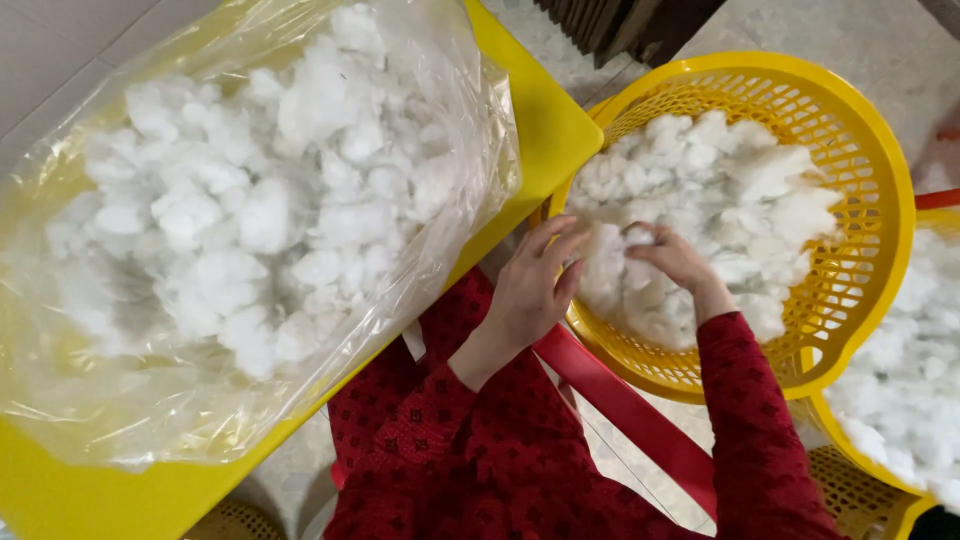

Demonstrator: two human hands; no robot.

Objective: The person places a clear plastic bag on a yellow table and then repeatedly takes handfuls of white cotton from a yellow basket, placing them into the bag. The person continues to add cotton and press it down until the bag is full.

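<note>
A clump of white fluffy fibre is sitting at the near-left edge of the pile inside the round yellow perforated basket, at about three o'clock from the frame's centre, and both hands are working on it. The left hand is lying against the clump's left side, its fingers stretched out and loosely spread, pressing rather than clenching. The right hand is curling over the clump from the right, its fingers bent into the fluff and seemingly pinching a tuft, though the tips are sinking out of sight.

By the look of it, the hands are pulling a portion apart or gathering it; the step seems to be in mid-grasp, and separating it cleanly would call for a firm pinch on both sides, as the fibre is clinging to the rest of the pile.

The fibre is looking soft, lumpy and bright white, in loose tufts.

Outward, at nine o'clock, a large clear plastic bag full of the same stuffing is resting on a yellow worktop. At four o'clock a second yellow basket is holding more. Red patterned sleeves are covering both arms.
</note>
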